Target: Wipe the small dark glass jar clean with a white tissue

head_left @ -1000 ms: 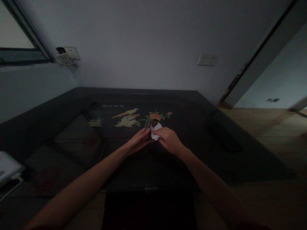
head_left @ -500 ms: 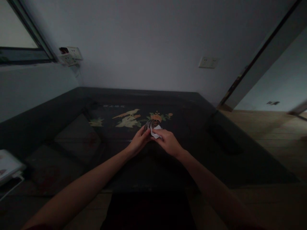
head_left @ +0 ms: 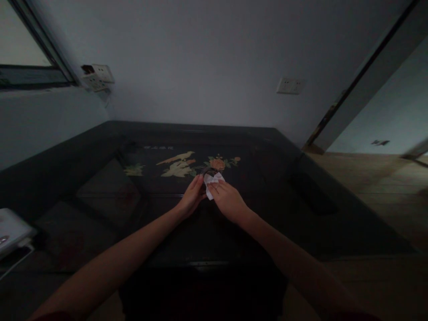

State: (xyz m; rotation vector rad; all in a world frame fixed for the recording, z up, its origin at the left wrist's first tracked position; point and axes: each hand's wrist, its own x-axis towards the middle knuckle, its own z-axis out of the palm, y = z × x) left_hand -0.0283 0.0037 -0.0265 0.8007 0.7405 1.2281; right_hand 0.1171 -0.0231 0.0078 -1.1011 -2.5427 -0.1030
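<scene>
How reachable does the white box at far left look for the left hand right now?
Likely yes, once freed: the left hand seems occupied with a small dark object, partly hidden by white paper under the right hand. The white box sits on the left side, uncovered.

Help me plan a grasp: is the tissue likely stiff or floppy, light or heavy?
Probably floppy: the tissue looks crumpled, with a jagged edge, under the right hand. Likely light, since it looks thin.
</scene>
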